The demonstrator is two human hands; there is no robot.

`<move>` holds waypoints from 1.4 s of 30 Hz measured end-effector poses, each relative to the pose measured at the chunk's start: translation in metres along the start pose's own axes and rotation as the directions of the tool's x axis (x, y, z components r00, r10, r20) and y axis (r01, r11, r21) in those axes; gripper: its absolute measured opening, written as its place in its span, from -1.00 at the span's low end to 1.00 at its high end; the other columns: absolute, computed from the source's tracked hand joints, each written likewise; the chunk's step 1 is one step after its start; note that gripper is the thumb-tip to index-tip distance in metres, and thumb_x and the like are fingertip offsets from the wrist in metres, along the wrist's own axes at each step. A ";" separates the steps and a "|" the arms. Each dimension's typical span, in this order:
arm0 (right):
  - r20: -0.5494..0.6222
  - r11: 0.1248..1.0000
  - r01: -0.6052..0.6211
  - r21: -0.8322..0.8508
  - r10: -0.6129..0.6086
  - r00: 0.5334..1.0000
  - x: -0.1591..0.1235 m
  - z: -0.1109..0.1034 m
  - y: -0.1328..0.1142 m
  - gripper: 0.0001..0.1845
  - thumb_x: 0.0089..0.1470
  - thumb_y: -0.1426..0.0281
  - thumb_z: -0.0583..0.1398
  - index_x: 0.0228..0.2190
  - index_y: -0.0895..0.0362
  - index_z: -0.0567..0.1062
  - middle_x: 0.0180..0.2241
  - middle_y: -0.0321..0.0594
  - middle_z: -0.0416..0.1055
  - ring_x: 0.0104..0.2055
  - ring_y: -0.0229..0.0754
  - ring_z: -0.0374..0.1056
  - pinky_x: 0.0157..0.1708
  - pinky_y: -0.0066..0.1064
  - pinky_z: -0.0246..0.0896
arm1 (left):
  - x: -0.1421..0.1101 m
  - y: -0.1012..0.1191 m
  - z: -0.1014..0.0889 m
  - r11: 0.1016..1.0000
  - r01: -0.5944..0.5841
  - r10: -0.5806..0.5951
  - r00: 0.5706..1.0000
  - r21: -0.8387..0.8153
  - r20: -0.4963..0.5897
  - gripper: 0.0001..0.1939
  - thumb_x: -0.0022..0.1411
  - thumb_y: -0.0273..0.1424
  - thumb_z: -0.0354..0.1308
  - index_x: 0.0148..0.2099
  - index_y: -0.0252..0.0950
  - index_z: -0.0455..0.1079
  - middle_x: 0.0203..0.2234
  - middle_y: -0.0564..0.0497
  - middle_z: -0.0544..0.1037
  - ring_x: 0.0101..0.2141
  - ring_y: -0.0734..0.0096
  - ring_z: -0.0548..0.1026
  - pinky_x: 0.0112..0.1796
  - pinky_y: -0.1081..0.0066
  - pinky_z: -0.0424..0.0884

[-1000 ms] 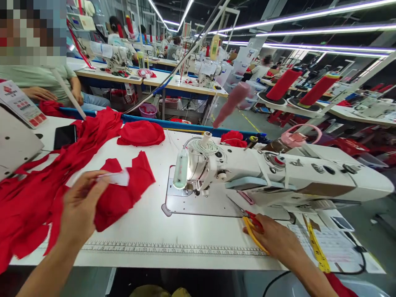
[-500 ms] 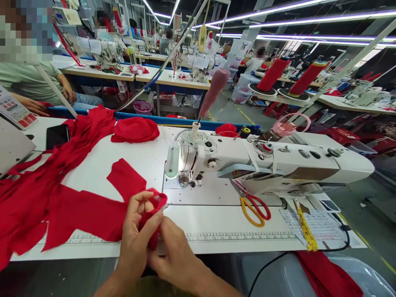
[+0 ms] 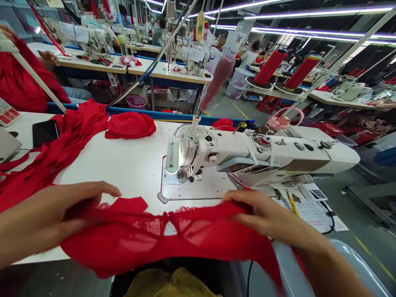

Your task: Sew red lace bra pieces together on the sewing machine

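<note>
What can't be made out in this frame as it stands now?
All in the head view:
- Scissors: most of the handles are hidden behind the right hand.
- Red cloth: its left end is partly covered by the left hand, and its trailing right corner is blurred.
- Paper sheet: writing too small to read.
- Printed card: cut off by the left edge.

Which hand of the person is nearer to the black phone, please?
Left. The left hand is on the near side of the black phone; the right hand is well to its right.
</note>
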State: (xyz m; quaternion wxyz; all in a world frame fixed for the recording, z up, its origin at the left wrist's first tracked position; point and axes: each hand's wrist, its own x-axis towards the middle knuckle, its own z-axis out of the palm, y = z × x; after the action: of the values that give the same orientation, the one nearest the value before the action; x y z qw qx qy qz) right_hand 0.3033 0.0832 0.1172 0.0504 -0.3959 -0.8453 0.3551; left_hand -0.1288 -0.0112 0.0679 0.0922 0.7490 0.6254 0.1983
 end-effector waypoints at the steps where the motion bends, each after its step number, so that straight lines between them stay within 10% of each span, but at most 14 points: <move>1: -0.036 0.986 -0.051 -0.160 0.046 0.998 0.009 0.000 0.007 -0.89 0.10 0.47 0.16 -0.33 0.08 0.51 -0.38 -0.28 0.48 -0.34 -0.16 0.38 -0.34 -0.41 0.26 | 0.015 0.002 0.003 0.996 -0.069 0.063 0.993 0.057 0.099 -0.58 0.23 -0.07 0.09 0.05 -0.09 0.48 -0.28 0.09 0.61 -0.36 0.31 0.55 -0.40 0.44 0.48; 5: -0.474 0.866 -0.156 -0.475 -0.102 0.875 0.048 0.052 0.025 -0.73 0.12 0.49 0.20 -0.10 0.17 0.51 -0.09 0.03 0.48 -0.08 0.06 0.41 -0.08 -0.12 0.36 | 0.054 0.047 0.059 0.946 -0.055 0.104 0.985 0.319 -0.138 -0.57 0.40 -0.33 -0.10 0.17 -0.41 0.37 -0.11 -0.24 0.55 -0.16 0.09 0.54 -0.14 0.11 0.51; 9: -0.397 0.874 0.255 -0.413 -0.425 0.813 0.068 0.115 0.033 -0.64 0.31 0.53 0.00 0.04 0.13 0.45 0.00 -0.07 0.47 0.05 -0.10 0.37 0.07 -0.24 0.36 | 0.044 0.092 0.137 0.953 -0.245 0.283 0.931 0.180 -0.231 -0.63 0.45 -0.48 -0.16 0.19 -0.36 0.31 0.07 -0.19 0.50 0.09 0.24 0.47 0.09 0.20 0.45; 12: -0.403 0.856 0.192 -0.480 -0.410 0.818 0.066 0.135 0.045 -0.65 0.32 0.47 0.05 0.08 0.19 0.44 0.07 -0.01 0.45 0.11 0.01 0.35 0.08 -0.11 0.36 | 0.032 0.092 0.162 0.934 -0.317 0.340 0.929 0.163 -0.144 -0.60 0.47 -0.34 -0.08 0.26 -0.36 0.26 0.14 -0.23 0.46 0.19 0.06 0.38 0.12 -0.02 0.41; 17: -0.398 0.870 0.173 -0.463 -0.378 0.836 0.059 0.126 0.050 -0.64 0.30 0.52 0.03 0.04 0.17 0.48 0.02 -0.04 0.49 0.06 -0.01 0.39 0.05 -0.11 0.38 | 0.035 0.081 0.156 0.913 -0.400 0.400 0.916 0.083 0.019 -0.57 0.47 -0.32 -0.06 0.30 -0.32 0.25 0.19 -0.19 0.42 0.24 0.07 0.32 0.17 -0.06 0.34; 42: -0.362 0.856 0.200 -0.476 -0.398 0.843 0.085 0.131 0.046 -0.64 0.34 0.41 0.05 0.09 0.21 0.43 0.06 -0.02 0.46 0.13 -0.01 0.33 0.10 -0.14 0.26 | 0.044 0.075 0.153 0.916 -0.359 0.357 0.933 0.178 0.043 -0.53 0.48 -0.19 -0.12 0.29 -0.29 0.28 0.13 -0.18 0.48 0.14 0.04 0.39 0.15 -0.05 0.25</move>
State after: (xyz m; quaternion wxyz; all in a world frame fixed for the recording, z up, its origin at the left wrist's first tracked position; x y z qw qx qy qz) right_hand 0.2268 0.0901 -0.0261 0.2133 -0.3280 -0.9188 0.0511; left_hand 0.0076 0.0336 -0.0336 -0.0119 0.8569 0.4930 0.1500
